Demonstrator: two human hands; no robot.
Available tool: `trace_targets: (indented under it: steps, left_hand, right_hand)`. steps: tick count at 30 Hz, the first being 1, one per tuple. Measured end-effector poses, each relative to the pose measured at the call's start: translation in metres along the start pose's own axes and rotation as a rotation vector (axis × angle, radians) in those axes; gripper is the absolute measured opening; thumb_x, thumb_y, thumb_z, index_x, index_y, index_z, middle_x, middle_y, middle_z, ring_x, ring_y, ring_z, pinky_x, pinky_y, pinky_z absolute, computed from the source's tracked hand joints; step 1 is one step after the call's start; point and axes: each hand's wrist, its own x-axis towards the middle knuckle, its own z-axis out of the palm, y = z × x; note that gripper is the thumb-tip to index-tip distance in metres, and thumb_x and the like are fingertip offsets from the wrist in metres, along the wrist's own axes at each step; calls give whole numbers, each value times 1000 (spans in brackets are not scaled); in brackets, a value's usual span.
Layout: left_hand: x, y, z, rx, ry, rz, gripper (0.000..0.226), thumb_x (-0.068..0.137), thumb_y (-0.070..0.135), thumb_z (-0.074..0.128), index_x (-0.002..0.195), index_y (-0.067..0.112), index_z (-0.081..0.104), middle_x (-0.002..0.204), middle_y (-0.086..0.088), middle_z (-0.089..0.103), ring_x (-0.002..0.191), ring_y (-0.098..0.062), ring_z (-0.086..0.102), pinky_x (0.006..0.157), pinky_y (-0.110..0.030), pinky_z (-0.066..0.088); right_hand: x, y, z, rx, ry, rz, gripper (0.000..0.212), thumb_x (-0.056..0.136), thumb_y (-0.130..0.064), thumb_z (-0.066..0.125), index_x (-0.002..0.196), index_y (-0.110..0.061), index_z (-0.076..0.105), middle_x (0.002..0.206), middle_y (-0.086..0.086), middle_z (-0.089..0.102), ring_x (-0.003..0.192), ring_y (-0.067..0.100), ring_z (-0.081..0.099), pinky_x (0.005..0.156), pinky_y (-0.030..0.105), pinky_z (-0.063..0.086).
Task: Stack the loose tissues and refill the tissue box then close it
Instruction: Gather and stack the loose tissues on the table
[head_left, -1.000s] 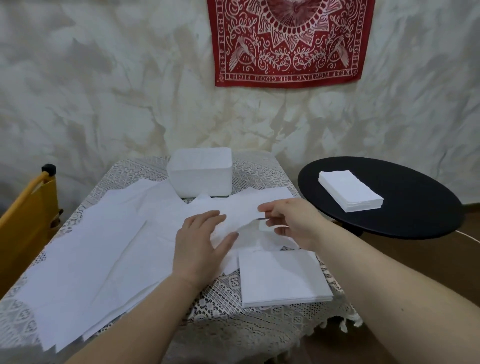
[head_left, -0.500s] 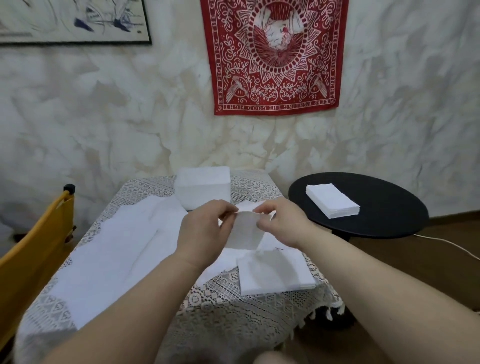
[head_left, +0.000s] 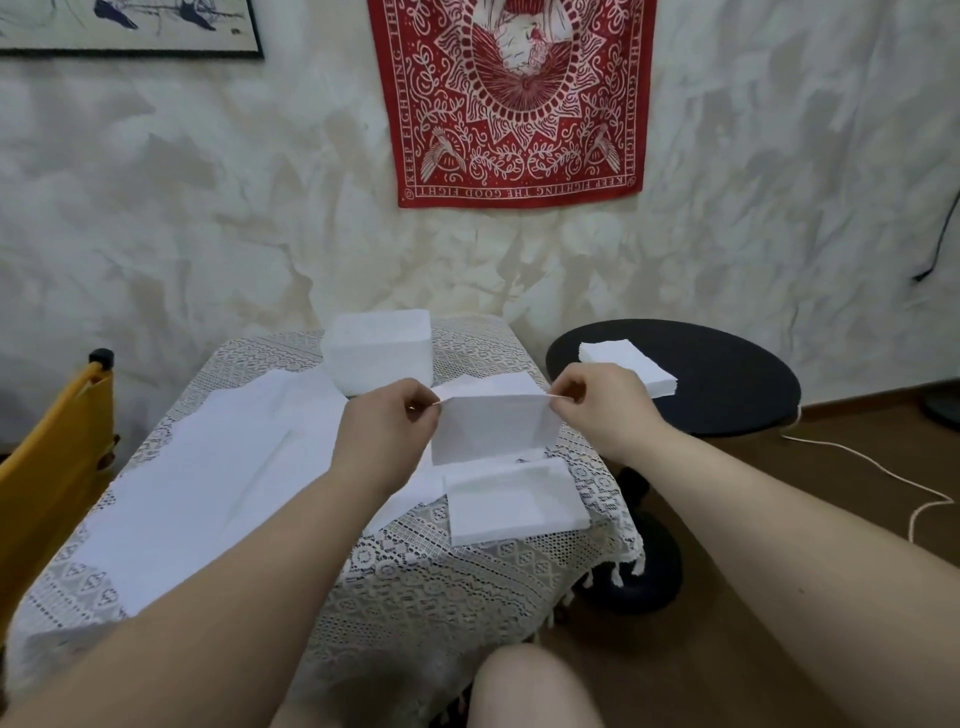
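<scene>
Both hands were up over the tabletop's right side, the left hand (head_left: 387, 421) and right hand (head_left: 597, 402) each pinching a top corner of one tissue (head_left: 493, 428), which hung above the stack (head_left: 514, 501) near the right edge. It looked feather-light and limp, easily torn or creased; corner holds seemed wisest. Loose tissues (head_left: 208, 467) covered the left side, and the box (head_left: 379, 351) stood at the far edge.

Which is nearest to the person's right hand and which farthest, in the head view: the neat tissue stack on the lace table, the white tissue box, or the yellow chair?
From the right hand:
1. Neat tissue stack, just below it at the table's near right.
2. White tissue box, behind and to the left.
3. Yellow chair, far left beside the table.
</scene>
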Motion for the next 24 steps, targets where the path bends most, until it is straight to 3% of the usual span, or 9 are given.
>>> trace_targets:
  steps: [4,6,8,12,14,17,24]
  left_hand:
    - [8,9,6,-51,80,23,3,86,18,64,87,19,68,78,11,63,74,-4,57,66,-6,34]
    - [0,9,8,-56,72,37,3,85,16,65,88,18,67,79,11,64,75,-6,59,73,-12,40]
    - [-19,-2,17,-18,-17,42,4,85,16,65,88,19,66,82,11,65,80,-10,62,79,-23,46]
    - [-61,-33,39,112,-206,66,7,86,17,64,90,20,68,96,10,67,89,-12,61,81,-24,45]
    - [-69,-40,44,131,-227,89,7,84,17,65,88,21,69,100,9,67,92,-12,61,81,-22,44]
    - [-73,-43,44,150,-215,135,8,82,15,68,86,20,71,98,8,67,92,-11,62,78,-19,39]
    - [-83,-40,37,134,-190,48,21,87,19,58,105,21,70,99,9,69,84,-10,62,79,-22,43]
  right_hand:
    - [-1,4,-10,-6,190,-82,13,88,-12,60,94,-13,72,91,1,68,89,17,59,78,22,42]
    - [-10,11,-12,-33,236,-190,14,86,-6,62,95,-8,73,93,4,69,91,19,60,82,28,45]
    - [-27,25,-4,-54,179,-274,14,83,-2,65,94,-6,73,95,6,70,89,22,64,83,33,50]
    - [-66,53,29,-142,-1,-316,13,80,-3,69,91,-6,74,96,6,71,89,23,67,84,31,52]
    - [-74,59,38,-128,-39,-287,14,84,-6,66,96,-6,74,102,5,70,96,21,65,87,24,45]
    - [-76,60,42,-111,-50,-283,16,87,-8,63,99,-8,74,107,3,68,100,19,63,89,26,46]
    - [-79,63,46,-93,-47,-332,12,78,-2,71,88,-8,76,94,2,70,86,21,68,77,31,54]
